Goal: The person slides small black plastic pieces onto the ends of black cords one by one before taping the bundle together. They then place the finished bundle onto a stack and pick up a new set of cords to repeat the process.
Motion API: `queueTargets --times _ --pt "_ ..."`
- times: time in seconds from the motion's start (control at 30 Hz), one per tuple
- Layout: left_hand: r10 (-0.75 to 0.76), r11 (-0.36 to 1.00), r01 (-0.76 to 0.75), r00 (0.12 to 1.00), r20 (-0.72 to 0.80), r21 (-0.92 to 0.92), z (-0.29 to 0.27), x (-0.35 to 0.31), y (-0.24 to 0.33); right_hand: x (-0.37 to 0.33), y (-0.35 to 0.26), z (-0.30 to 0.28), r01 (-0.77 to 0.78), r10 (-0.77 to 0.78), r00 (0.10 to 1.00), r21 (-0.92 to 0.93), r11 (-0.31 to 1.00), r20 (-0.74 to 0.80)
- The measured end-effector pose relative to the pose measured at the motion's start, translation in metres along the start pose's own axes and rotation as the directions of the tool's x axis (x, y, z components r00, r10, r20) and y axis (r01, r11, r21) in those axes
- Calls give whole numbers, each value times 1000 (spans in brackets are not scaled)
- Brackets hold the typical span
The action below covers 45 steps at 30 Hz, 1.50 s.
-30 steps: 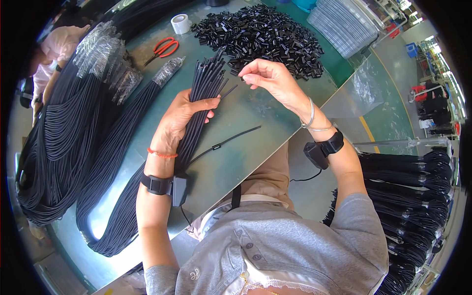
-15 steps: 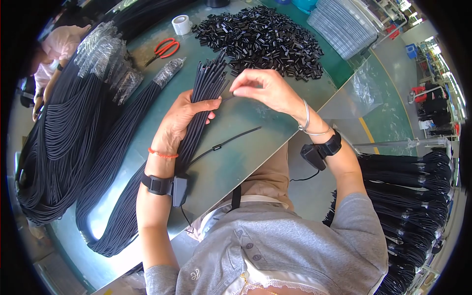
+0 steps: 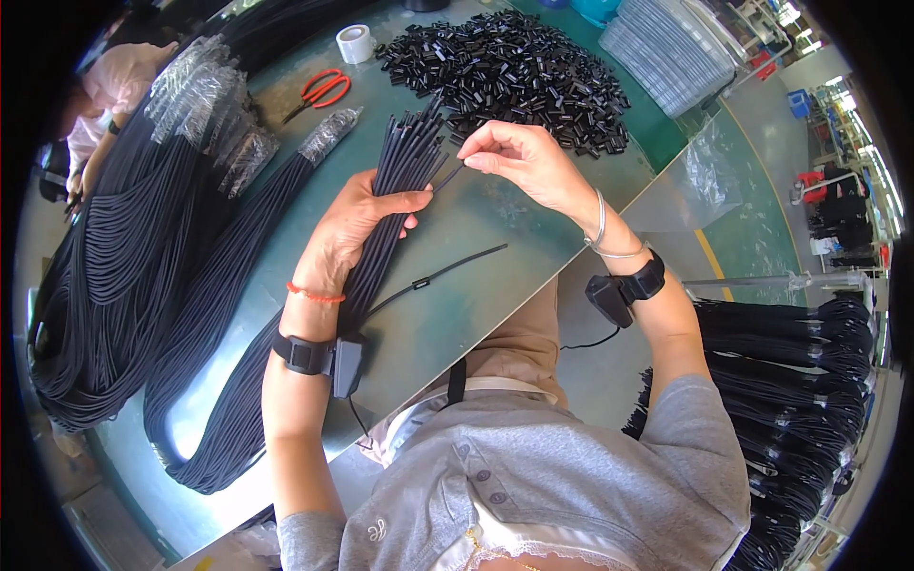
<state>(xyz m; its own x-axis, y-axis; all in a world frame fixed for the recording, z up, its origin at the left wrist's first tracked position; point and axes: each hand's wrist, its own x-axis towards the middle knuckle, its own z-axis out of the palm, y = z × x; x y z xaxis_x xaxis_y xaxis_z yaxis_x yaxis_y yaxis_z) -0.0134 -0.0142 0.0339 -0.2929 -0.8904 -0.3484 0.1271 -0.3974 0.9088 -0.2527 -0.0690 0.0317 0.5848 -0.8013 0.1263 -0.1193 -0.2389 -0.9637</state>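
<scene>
My left hand (image 3: 354, 221) is wrapped round a thick bundle of black cables (image 3: 407, 157), a little below their cut ends. The thumb lies across the front of the bundle. One thin black cable (image 3: 448, 178) leans out of it to the right, and my right hand (image 3: 529, 167) pinches its tip between thumb and fingertips. Below the hands, another black cable (image 3: 471, 258) lies apart on the table with a short black sleeve (image 3: 421, 284) partway along it.
A large pile of short black tube pieces (image 3: 505, 81) lies behind my hands. To the left are red-handled scissors (image 3: 325, 88), a white tape roll (image 3: 355, 44) and plastic-wrapped cable bundles (image 3: 133, 219). A co-worker (image 3: 112, 90) stands far left. More cable bundles (image 3: 785, 381) hang at right.
My right hand has moved slightly right and up, and the single cable's end now stands further out from the bundle. My left hand keeps its grip.
</scene>
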Motion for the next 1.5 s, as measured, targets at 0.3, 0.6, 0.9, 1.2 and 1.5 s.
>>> queueTargets --times 0.3,0.6,0.9,1.2,1.5 --pt "20 999 -19 1000 12 -34 -2 4 -7 -29 -7 60 376 -343 906 -843 384 248" --pt "-21 1000 20 1000 9 23 2 6 -6 -11 25 -9 116 -439 891 -879 462 -113" --pt "-7 995 10 1000 -24 94 4 3 -4 -9 23 3 131 -178 984 -582 803 -24" --pt "25 993 -22 999 -26 115 3 7 -6 -5 -12 0 140 -123 990 -388 911 67" --pt "24 995 -22 1000 -19 97 3 5 -5 -15 -17 18 352 -385 908 -799 487 165"
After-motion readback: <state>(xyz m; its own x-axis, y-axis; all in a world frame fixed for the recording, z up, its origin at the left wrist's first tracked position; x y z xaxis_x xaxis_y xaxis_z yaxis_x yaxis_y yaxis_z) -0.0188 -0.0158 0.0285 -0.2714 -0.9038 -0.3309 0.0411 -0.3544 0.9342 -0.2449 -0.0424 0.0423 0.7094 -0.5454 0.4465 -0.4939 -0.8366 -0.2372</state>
